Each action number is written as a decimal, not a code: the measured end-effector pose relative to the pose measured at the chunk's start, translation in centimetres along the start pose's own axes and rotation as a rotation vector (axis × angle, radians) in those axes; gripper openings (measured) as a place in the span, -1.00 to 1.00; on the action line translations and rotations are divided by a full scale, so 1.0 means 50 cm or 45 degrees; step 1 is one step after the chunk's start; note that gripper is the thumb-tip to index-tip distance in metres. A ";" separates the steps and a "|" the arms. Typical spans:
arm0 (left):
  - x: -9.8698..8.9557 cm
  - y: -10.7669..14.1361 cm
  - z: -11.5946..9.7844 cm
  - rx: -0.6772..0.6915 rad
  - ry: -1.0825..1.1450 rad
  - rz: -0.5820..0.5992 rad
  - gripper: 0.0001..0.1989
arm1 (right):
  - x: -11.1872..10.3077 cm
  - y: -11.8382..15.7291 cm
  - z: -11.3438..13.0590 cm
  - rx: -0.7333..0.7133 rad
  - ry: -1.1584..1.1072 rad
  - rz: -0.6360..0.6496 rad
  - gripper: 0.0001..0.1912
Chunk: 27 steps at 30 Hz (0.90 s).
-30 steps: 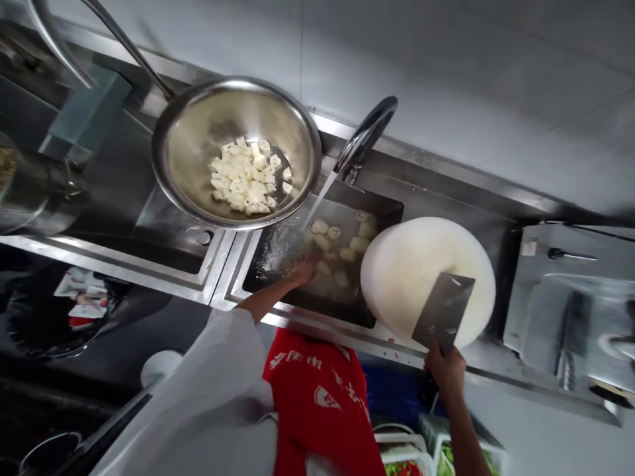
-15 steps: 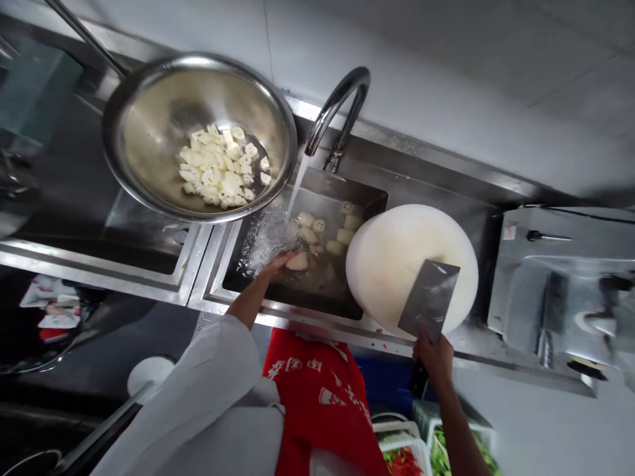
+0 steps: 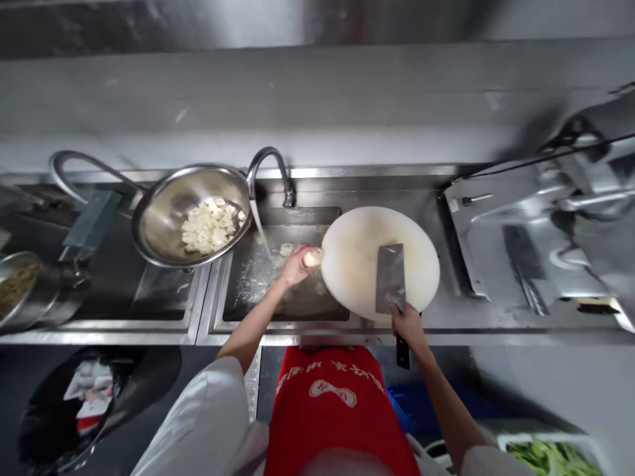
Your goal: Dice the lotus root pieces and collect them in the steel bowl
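Observation:
My left hand (image 3: pixel 297 266) is closed around a pale piece of lotus root (image 3: pixel 311 258), held above the right part of the water-filled sink (image 3: pixel 278 311), close to the board's left edge. My right hand (image 3: pixel 407 324) grips a cleaver (image 3: pixel 390 277) by its black handle, the broad blade flat over the round white cutting board (image 3: pixel 357 231). Water runs from the curved faucet (image 3: pixel 268 153) into the sink. A large steel bowl (image 3: pixel 153 198) holds chopped white lotus root (image 3: pixel 211 225) at the sink's upper left.
Right of the board stands a metal machine (image 3: pixel 496 225) with another blade-like tool on it. A second sink basin (image 3: pixel 159 291) and a pot of food (image 3: pixel 20 291) are at left. Below, a black trash bag (image 3: pixel 54 410) and a crate of greens (image 3: pixel 550 456) stand near the counter.
My left hand has come up out of the sink water with the lotus root piece and moved toward the board. The cleaver remains over the board; the camera view has tilted upward.

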State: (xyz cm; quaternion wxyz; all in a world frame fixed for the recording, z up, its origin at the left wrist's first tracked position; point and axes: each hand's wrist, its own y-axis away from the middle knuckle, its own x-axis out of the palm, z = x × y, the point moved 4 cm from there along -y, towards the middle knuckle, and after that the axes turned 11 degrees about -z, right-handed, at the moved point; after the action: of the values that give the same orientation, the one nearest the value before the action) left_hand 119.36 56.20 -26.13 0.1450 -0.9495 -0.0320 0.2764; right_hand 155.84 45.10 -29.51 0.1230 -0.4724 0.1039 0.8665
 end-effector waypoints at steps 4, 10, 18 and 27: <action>0.160 0.010 -0.144 0.601 -0.152 0.232 -0.40 | -0.049 -0.006 0.041 -0.058 0.314 0.118 -0.67; 0.286 0.066 -0.163 0.711 -0.117 0.167 -0.66 | -0.073 0.025 0.075 -0.173 0.523 0.302 -0.66; 0.293 0.068 -0.112 0.553 -0.175 -0.045 -0.78 | -0.111 0.038 0.097 -0.242 0.588 0.425 -0.71; 0.308 0.066 -0.099 0.581 -0.215 0.074 -0.73 | -0.188 0.089 0.146 -0.389 0.638 0.476 -0.85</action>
State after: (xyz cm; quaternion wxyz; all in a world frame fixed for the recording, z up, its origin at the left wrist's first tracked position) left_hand 134.98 53.95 -31.03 0.3444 -0.8663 0.0468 0.3589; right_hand 153.57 41.98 -17.39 -0.1392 -0.6563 0.0848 0.7367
